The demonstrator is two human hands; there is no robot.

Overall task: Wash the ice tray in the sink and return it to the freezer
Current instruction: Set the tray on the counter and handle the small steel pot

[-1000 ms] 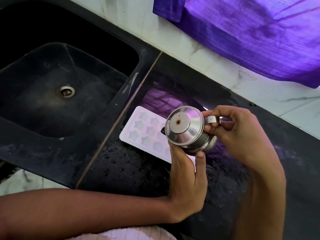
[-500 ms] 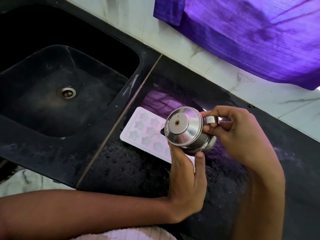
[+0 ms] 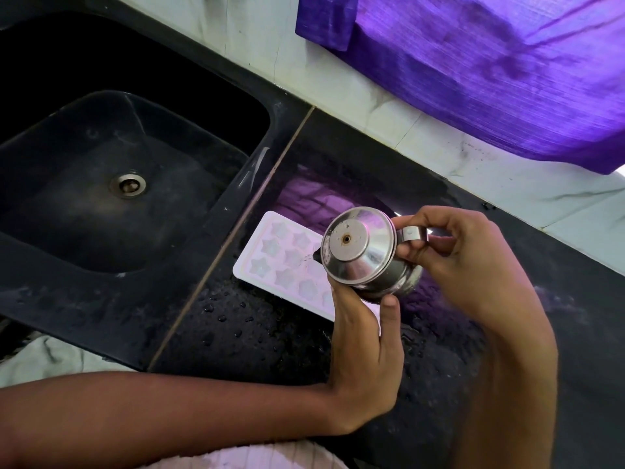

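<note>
- black wet counter beside a dark sink.
- ice tray lies on the counter.
- left hand and right hand both grip a steel pot, tipped over the tray.
- seemingly washed; freezer return remains.

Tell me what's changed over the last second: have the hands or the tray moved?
Nothing visibly changed. Both hands, left and right, still hold the steel vessel tilted over the star-mould ice tray, which still lies on the wet countertop beside the sink.
</note>
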